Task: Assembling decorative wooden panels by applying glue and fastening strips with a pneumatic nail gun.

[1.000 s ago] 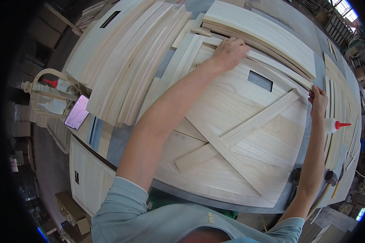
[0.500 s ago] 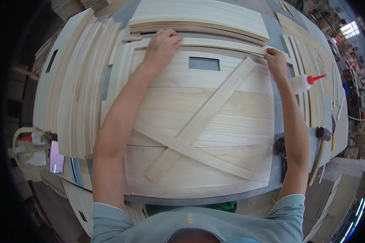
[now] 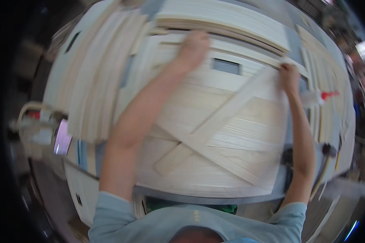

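Both arms reach forward over the table (image 3: 294,40), the left forearm slanting inward across a pale wooden panel (image 3: 247,121), the right running up along its right side. The left hand (image 3: 194,46) lies palm down at the panel's far side, by a long pale strip (image 3: 243,49); the right hand (image 3: 290,77) is curled in at that strip's right end. Both hands are blurred, so whether the fingers of either are clamped on the strip cannot be told. The strip lies along the panel's far edge, just in front of a stack of boards (image 3: 227,12).

There is one panel with one rectangular cutout (image 3: 227,66), and two slats lie crossed on it, a longer one (image 3: 231,111) and a shorter one (image 3: 223,161). One white bottle with a red tip (image 3: 311,98) shows beside the right forearm, one mallet (image 3: 329,150) nearer the body, and one phone (image 3: 62,137) at the far left.

Compared with half a second ago, the view has turned and blurred, shifting the panel rightward in it. Both hands remain at the strip, and the slats keep their crossing.
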`<action>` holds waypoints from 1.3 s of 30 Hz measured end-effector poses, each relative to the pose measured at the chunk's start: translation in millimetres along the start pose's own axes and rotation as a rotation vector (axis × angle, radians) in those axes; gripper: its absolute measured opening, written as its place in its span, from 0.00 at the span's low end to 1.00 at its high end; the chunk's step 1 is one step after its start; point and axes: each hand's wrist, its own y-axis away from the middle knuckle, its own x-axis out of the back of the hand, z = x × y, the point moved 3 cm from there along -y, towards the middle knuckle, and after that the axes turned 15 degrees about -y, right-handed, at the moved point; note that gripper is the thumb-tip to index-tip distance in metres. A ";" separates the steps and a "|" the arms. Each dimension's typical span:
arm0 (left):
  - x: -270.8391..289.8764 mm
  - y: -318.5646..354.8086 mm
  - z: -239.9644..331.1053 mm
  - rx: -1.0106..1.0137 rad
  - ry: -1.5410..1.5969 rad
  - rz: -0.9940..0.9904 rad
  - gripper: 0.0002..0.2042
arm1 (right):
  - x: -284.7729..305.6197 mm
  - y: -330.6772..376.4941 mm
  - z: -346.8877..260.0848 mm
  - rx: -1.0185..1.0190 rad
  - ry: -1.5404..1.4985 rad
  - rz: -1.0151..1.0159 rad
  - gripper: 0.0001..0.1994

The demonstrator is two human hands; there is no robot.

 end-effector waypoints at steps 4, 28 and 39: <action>-12.6 2.5 33.7 -0.039 -0.148 0.130 0.07 | -5.2 -5.1 22.6 0.102 -0.030 -0.090 0.11; -9.0 -0.6 60.1 0.094 -0.351 -0.407 0.11 | 37.1 32.0 48.5 -0.594 -0.481 -0.309 0.23; -34.2 2.2 34.1 0.367 0.119 -0.187 0.05 | 65.1 52.9 9.3 -0.474 -0.736 -0.299 0.28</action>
